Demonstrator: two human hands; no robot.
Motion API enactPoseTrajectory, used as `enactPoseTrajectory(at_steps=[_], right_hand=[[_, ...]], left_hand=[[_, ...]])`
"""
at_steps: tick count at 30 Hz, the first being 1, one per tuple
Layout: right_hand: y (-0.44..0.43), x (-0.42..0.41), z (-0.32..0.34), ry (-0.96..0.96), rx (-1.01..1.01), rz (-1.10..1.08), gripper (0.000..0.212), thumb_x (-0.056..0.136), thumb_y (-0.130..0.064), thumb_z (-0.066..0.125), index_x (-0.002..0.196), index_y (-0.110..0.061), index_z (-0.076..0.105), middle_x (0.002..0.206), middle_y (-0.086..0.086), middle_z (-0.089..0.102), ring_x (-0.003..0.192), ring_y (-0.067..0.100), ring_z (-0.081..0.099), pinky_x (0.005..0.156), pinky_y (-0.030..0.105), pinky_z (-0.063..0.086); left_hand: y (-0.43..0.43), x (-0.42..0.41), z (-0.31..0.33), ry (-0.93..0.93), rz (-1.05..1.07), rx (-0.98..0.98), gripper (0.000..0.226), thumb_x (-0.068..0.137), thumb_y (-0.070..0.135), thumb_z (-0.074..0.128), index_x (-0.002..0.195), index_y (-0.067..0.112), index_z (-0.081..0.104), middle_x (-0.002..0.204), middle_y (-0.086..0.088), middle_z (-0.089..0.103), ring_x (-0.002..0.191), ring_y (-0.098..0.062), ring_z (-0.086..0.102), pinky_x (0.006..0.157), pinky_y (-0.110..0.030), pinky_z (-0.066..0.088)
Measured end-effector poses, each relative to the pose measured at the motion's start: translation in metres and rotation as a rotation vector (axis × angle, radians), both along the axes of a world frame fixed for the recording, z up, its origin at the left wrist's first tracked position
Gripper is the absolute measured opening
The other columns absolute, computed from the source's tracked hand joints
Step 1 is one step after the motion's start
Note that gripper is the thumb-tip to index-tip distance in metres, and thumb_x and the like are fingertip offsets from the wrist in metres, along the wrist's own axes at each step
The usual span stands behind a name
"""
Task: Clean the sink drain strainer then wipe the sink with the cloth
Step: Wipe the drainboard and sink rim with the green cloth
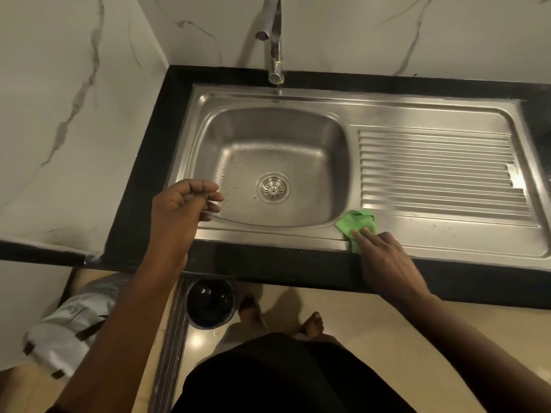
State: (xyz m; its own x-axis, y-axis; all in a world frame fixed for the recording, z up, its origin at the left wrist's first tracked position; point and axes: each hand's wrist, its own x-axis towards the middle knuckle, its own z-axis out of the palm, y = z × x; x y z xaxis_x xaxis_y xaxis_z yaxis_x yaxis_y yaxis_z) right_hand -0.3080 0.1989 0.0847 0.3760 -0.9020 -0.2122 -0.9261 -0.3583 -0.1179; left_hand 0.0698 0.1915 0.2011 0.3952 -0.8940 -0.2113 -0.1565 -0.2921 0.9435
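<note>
A steel sink (205,135) is set in a black counter, its basin dotted with water drops. The round metal strainer (273,187) sits in the drain at the basin's centre. A crumpled green cloth (356,223) lies on the sink's front rim, at the basin's right corner. My right hand (384,260) rests on the cloth's near edge, fingertips pressing it down. My left hand (182,208) hovers over the basin's left rim, fingers loosely curled and apart, holding nothing.
A ribbed draining board (438,171) fills the sink's right half. The tap (274,40) stands behind the basin against the marble wall. On the floor below the counter are a dark bucket (210,302) and a white bag (68,326), near my bare feet.
</note>
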Motion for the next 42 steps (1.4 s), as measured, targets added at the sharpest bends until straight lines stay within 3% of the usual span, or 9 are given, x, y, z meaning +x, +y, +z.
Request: enactPoseTrajectory(at_steps=[4, 8, 13, 17, 23, 33, 38, 40, 42], right_hand=[[0.006, 0.049, -0.007, -0.085, -0.036, -0.072, 0.055, 0.095, -0.014, 0.063, 0.149, -0.014, 0.052, 0.147, 0.010, 0.060, 0.123, 0.028, 0.057, 0.105, 0.043, 0.051], [0.021, 0.144, -0.011, -0.365, -0.034, 0.064, 0.053, 0.087, -0.005, 0.072, 0.139, -0.012, 0.063, 0.136, 0.009, 0.069, 0.125, 0.028, 0.061, 0.106, 0.045, 0.051], [0.038, 0.212, -0.011, -0.393, 0.074, 0.248, 0.061, 0.095, -0.015, 0.062, 0.154, -0.011, 0.046, 0.159, 0.010, 0.048, 0.140, 0.032, 0.045, 0.112, 0.050, 0.041], [0.040, 0.146, -0.018, -0.410, -0.044, 0.249, 0.056, 0.096, -0.018, 0.039, 0.149, -0.014, 0.055, 0.154, 0.006, 0.054, 0.135, 0.028, 0.054, 0.104, 0.043, 0.046], [0.056, -0.034, -0.019, -0.250, -0.178, -0.257, 0.074, 0.081, 0.005, 0.068, 0.148, -0.023, 0.057, 0.153, -0.003, 0.055, 0.136, 0.020, 0.047, 0.113, 0.041, 0.045], [0.038, -0.243, -0.002, -0.088, -0.205, -0.800, 0.064, 0.079, 0.010, 0.062, 0.137, -0.015, 0.067, 0.137, 0.018, 0.067, 0.118, 0.039, 0.054, 0.100, 0.043, 0.050], [0.004, -0.241, 0.003, -0.176, -0.139, -1.064, 0.038, 0.085, -0.011, 0.057, 0.116, -0.021, 0.076, 0.103, 0.030, 0.063, 0.095, 0.046, 0.060, 0.088, 0.044, 0.056], [0.002, -0.206, -0.001, -0.203, -0.165, -0.988, 0.033, 0.086, -0.014, 0.053, 0.109, -0.025, 0.072, 0.095, 0.021, 0.066, 0.082, 0.038, 0.061, 0.077, 0.042, 0.060], [0.006, -0.157, -0.004, -0.249, -0.178, -0.860, 0.032, 0.090, -0.011, 0.055, 0.110, -0.031, 0.069, 0.101, 0.012, 0.066, 0.087, 0.029, 0.062, 0.078, 0.040, 0.059]], left_hand=[[-0.003, 0.001, -0.009, 0.032, -0.063, 0.005, 0.032, 0.096, -0.006, 0.050, 0.101, 0.014, 0.074, 0.095, -0.006, 0.079, 0.084, -0.024, 0.073, 0.074, -0.033, 0.058], [-0.008, -0.008, -0.012, 0.050, -0.137, 0.000, 0.031, 0.095, -0.007, 0.050, 0.100, 0.012, 0.074, 0.091, -0.006, 0.079, 0.081, -0.025, 0.072, 0.073, -0.034, 0.057], [-0.020, -0.026, -0.008, 0.075, -0.205, -0.037, 0.032, 0.094, -0.007, 0.051, 0.097, 0.014, 0.074, 0.087, -0.003, 0.080, 0.075, -0.018, 0.071, 0.066, -0.024, 0.056], [-0.024, -0.050, -0.012, 0.094, -0.275, -0.033, 0.034, 0.094, -0.008, 0.051, 0.094, 0.016, 0.074, 0.085, -0.004, 0.080, 0.076, -0.022, 0.070, 0.066, -0.027, 0.055], [-0.019, -0.111, -0.016, 0.114, -0.357, 0.001, 0.032, 0.094, -0.010, 0.049, 0.098, 0.009, 0.074, 0.087, -0.006, 0.080, 0.078, -0.024, 0.070, 0.070, -0.029, 0.056], [-0.004, -0.182, -0.014, 0.099, -0.448, 0.003, 0.036, 0.094, -0.011, 0.048, 0.099, 0.012, 0.075, 0.090, -0.007, 0.080, 0.080, -0.028, 0.073, 0.071, -0.034, 0.056], [0.002, -0.194, -0.013, 0.083, -0.446, -0.016, 0.034, 0.096, -0.010, 0.050, 0.099, 0.012, 0.075, 0.090, -0.007, 0.080, 0.083, -0.032, 0.073, 0.071, -0.034, 0.056], [0.004, -0.197, -0.012, 0.083, -0.437, -0.011, 0.032, 0.097, -0.009, 0.050, 0.100, 0.012, 0.074, 0.090, -0.007, 0.079, 0.084, -0.032, 0.073, 0.072, -0.033, 0.056], [0.007, -0.202, -0.011, 0.079, -0.432, -0.005, 0.032, 0.097, -0.009, 0.050, 0.101, 0.011, 0.074, 0.091, -0.006, 0.079, 0.084, -0.031, 0.073, 0.073, -0.035, 0.057]])
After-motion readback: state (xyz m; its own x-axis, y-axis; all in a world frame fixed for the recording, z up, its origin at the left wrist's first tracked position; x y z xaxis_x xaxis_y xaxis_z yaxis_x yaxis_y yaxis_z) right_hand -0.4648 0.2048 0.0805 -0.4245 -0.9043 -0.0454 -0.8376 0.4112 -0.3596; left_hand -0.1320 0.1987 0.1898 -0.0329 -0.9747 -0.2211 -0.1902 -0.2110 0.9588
